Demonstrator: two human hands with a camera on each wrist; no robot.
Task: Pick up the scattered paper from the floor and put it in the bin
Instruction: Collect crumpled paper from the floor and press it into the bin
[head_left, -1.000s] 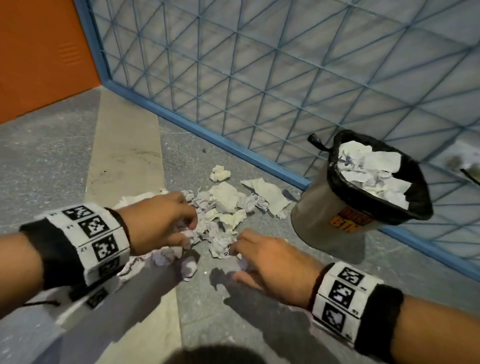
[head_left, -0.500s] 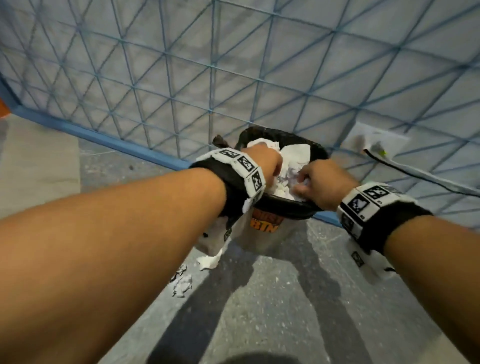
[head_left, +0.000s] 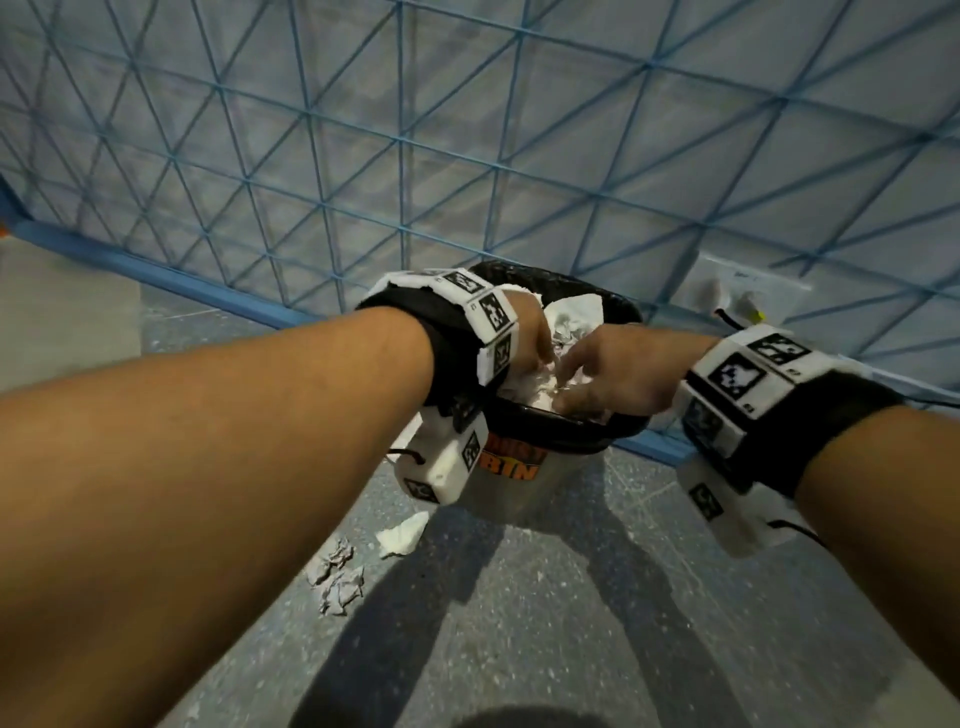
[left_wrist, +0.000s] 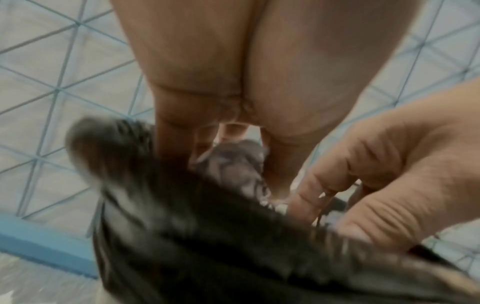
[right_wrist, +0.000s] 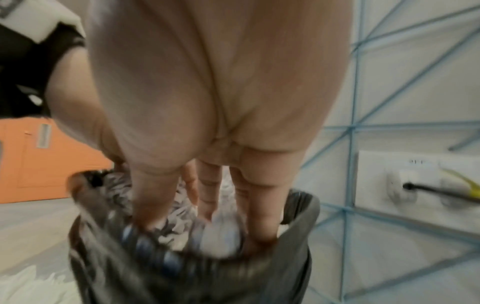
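Bin (head_left: 524, 488): pale tub with orange lettering and a black liner (head_left: 618, 306), standing on the grey floor (head_left: 519, 623) against the blue-latticed wall (head_left: 467, 156). Paper in the bin (head_left: 576, 312): crumpled white sheets piling up to the rim. Left hand (head_left: 530, 332): reaching down into the bin's mouth at its left side, fingers pointing downward around a grey crumpled wad (left_wrist: 233, 162); whether this grip is closing on the wad or merely touching it cannot be told, the wrist view being blurred. Right hand (head_left: 613, 374): lying over the bin's near right side, fingers (right_wrist: 207, 193) stretching almost straight down into the paper, pressing on it and clasping nothing. Paper on the floor (head_left: 337, 571): a few crumpled scraps and one flatter white piece (head_left: 402, 535) lying just left of the bin's base, under the left forearm. Wall socket plate (head_left: 748, 291): sitting on the wall right of the bin, with a dark cable (right_wrist: 441, 191) plugged in.
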